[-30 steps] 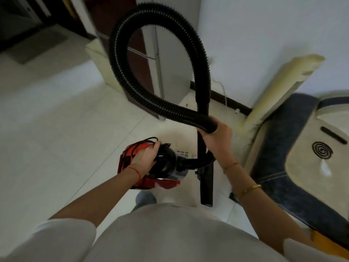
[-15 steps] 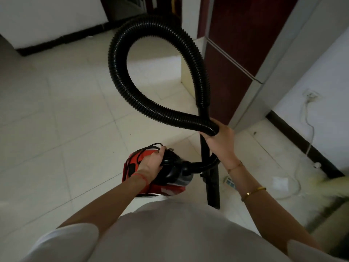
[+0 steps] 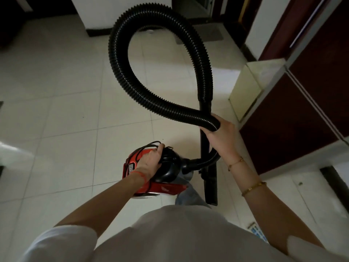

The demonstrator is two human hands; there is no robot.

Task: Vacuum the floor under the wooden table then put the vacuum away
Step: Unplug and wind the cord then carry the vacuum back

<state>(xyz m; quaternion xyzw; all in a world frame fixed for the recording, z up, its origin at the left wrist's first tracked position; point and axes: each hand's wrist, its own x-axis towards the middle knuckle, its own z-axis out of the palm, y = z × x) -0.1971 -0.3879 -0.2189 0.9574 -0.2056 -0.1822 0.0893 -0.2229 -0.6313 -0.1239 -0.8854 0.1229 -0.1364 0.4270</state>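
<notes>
Flanking the tiled floor (image 3: 62,103) at right, a dark red cabinet (image 3: 311,103). Mid-frame, left hand (image 3: 149,162) grips the red vacuum canister (image 3: 160,189); right hand (image 3: 220,130) clasps hose (image 3: 120,59) and wand (image 3: 209,178).

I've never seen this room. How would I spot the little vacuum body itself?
Follow the big black ribbed hose looping over the pale tiled floor down to its lower end. There, gripped from above by the left hand, hangs the vacuum body: the only bright red thing in view, with a black top.

One red vacuum (image 3: 151,178); one black hose (image 3: 132,80); two hands (image 3: 149,161); two gold bracelets (image 3: 254,188)
</notes>
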